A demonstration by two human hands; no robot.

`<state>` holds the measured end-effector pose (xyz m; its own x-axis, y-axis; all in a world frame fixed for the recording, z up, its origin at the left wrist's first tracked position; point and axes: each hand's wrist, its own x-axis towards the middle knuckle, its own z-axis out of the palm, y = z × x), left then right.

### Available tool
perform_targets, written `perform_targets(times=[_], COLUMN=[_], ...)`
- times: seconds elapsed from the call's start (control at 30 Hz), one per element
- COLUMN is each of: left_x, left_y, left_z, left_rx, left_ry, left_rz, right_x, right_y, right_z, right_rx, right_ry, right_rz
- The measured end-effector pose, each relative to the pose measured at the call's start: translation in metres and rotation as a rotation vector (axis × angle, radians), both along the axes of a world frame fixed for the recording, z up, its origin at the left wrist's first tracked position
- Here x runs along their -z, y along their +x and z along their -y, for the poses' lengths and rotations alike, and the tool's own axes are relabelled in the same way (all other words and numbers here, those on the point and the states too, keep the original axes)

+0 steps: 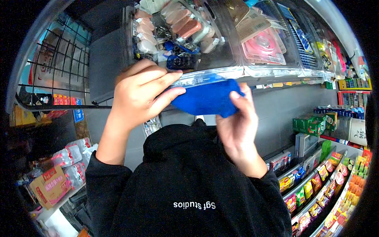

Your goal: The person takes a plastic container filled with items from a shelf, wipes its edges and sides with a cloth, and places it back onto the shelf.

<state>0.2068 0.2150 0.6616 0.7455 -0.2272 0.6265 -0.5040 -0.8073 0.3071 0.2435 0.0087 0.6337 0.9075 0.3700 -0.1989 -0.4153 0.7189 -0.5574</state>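
A blue cloth [207, 98] is stretched just below a clear label strip [205, 78] along the front of a transparent bin [219, 55]. My left hand [140, 89] is closed at the strip's left end, fingertips above it and thumb below, near the cloth's left tip. The cloth's right end is gripped by my right hand [241, 118], its thumb on top; part of that hand is blurred. Inside the bin lie several packaged powder puffs or sponges [187, 27] in pink and beige, with dark and blue items near the front.
Right of this bin, another holds a pink round item in packaging [260, 45]. A black wire rack [59, 59] stands at left. Lower left are bottled-drink packs [67, 156] and a cardboard box [50, 185]. Snack shelves [316, 185] fill the lower right, with green boxes [312, 124] above.
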Motion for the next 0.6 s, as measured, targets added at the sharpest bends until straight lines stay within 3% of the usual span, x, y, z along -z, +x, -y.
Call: perform_targets(times=[0.1,0.27,0.4,0.5,0.6], left_x=[0.000,0.002,0.001,0.003,-0.004], left_y=[0.000,0.001,0.001,-0.002,-0.009], left_z=[0.001,0.002,0.000,-0.002,-0.001], left_rx=[-0.014,-0.007,-0.011,-0.042,-0.129], left_ry=[-0.017,-0.025,-0.022,0.011,0.074], left_rz=[-0.010,0.010,0.001,0.010,0.037], right_x=[-0.009,-0.002,-0.003,-0.011,-0.021], right_y=[0.013,-0.005,-0.003,-0.003,-0.002], right_z=[0.016,-0.013,-0.003,0.023,0.044], right_rx=[0.148,-0.068,-0.088,0.105,0.308], right_ry=[-0.044,0.045,-0.002,-0.107,-0.308], right_rz=[-0.042,-0.059,-0.005,0.000,0.435])
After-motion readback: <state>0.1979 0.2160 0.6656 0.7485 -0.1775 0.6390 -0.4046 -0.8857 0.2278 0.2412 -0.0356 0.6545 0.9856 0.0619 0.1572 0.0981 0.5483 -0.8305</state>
